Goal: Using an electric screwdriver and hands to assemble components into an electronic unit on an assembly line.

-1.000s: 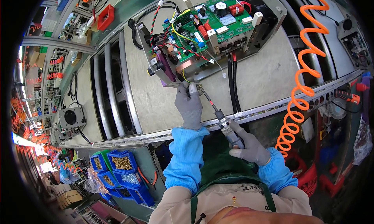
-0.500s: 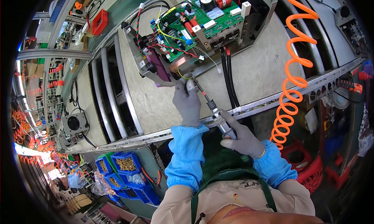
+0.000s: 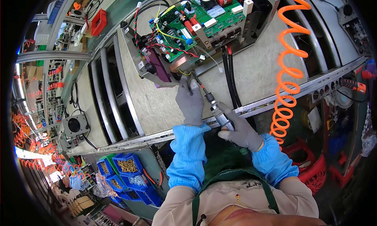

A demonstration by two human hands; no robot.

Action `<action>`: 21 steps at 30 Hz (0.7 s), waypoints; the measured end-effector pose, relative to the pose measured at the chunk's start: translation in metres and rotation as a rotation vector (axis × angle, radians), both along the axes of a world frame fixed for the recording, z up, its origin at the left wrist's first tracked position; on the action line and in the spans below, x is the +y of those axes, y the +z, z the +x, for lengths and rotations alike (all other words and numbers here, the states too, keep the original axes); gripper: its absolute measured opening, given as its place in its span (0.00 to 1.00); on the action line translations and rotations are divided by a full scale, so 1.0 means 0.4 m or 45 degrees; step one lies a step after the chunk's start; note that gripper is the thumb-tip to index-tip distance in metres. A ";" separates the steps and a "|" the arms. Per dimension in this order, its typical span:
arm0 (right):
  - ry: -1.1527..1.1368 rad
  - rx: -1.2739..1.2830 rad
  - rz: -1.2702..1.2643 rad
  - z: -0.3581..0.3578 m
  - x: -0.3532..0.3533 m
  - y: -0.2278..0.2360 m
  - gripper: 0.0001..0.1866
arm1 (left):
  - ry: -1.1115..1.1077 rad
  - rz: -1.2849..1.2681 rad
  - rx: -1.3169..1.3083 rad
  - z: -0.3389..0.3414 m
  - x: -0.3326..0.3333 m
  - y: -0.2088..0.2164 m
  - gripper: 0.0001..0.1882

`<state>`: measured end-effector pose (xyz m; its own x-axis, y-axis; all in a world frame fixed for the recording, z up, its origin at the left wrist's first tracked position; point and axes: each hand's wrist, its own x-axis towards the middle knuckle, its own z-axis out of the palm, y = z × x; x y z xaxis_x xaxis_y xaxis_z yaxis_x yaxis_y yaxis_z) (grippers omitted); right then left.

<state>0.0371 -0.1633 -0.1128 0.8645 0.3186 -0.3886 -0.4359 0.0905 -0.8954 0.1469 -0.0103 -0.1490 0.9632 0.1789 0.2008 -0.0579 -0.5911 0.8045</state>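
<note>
My right hand (image 3: 244, 132), in a grey glove, grips a silver pneumatic screwdriver (image 3: 222, 116). Its long bit slants up and left to the lower edge of a metal chassis, where a yellow wire (image 3: 183, 73) ends. My left hand (image 3: 190, 104), also gloved, is just below that spot, fingers bent together and thumb beside the bit's end. Whatever the left fingertips hold is hidden. Above, the open chassis (image 3: 146, 70) carries a green circuit board (image 3: 208, 19) with red and black components and loose wires. A purple part (image 3: 159, 68) sits at its left.
The chassis rests on a pale board (image 3: 157, 108) over a conveyor with metal rollers (image 3: 114, 88). An orange coiled hose (image 3: 288, 68) hangs at the right. Black cables (image 3: 229, 78) run down to the conveyor rail. Blue bins (image 3: 127, 164) of screws stand lower left.
My right hand and the screwdriver have shifted slightly left and up. My left fingertips have drawn back a little from the wire's end. The orange hose has swung left.
</note>
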 end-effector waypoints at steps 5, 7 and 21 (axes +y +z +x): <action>-0.043 -0.081 -0.010 -0.003 0.009 -0.013 0.44 | 0.021 0.043 0.097 -0.003 -0.001 0.003 0.20; -0.053 -0.071 0.001 -0.003 0.006 -0.017 0.44 | -0.005 0.096 0.046 -0.010 -0.010 0.009 0.21; -0.002 -0.003 0.009 0.001 -0.006 -0.028 0.45 | -0.278 0.191 -0.115 -0.003 0.010 -0.019 0.26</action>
<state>0.0375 -0.1658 -0.1239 0.8657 0.3203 -0.3846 -0.4339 0.0972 -0.8957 0.1458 -0.0064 -0.1567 0.9527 -0.0690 0.2960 -0.2642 -0.6692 0.6946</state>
